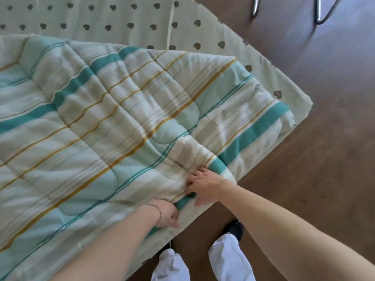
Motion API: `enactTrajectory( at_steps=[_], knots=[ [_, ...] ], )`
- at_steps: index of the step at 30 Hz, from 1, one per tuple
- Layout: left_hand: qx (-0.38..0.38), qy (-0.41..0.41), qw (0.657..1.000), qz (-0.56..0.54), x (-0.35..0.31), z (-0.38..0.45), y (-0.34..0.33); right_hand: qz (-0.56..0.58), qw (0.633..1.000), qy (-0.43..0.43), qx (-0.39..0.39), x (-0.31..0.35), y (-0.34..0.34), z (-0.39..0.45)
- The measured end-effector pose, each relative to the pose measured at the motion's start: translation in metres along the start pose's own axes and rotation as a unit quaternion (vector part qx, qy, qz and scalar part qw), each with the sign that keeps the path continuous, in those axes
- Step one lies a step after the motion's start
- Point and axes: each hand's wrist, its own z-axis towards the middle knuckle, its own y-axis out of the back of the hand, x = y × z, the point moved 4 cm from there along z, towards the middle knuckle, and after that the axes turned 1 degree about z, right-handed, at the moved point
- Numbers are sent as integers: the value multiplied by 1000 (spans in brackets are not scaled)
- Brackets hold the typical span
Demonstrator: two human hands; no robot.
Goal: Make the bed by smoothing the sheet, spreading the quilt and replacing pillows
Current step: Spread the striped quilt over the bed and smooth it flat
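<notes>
left hand | right hand | both clutch quilt edge | sheet beneath

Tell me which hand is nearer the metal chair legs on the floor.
Right. The right hand grips the quilt edge, on the side toward the chair legs; the left hand grips lower and farther away.

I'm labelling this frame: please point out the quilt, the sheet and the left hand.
quilt (113, 118): head view, on its striped middle.
sheet (121, 17): head view, on the bare dotted part beyond the quilt.
left hand (167, 212): head view, on its back.

Soft, even daylight, faint shadows, slight motion blur throughout, and wide-angle bending of straight lines toward the edges.
</notes>
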Motion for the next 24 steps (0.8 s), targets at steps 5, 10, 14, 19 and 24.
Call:
enactTrajectory(
  at_steps=[5,10,14,19,24],
  knots=[
    [-373,31,926,-43,-26,-10,105,250,922,-136,-264,-83,49,-61],
    [-306,76,947,66,-95,24,155,172,868,-384,-263,-217,59,-127],
    [-194,105,970,97,-112,63,162,203,837,-459,-217,-271,52,-136],
    [-132,66,989,14,-104,80,161,187,860,-436,-186,-273,45,-116],
    [-255,113,956,-95,-106,80,212,208,871,-409,-173,-284,51,-119]
  ],
)
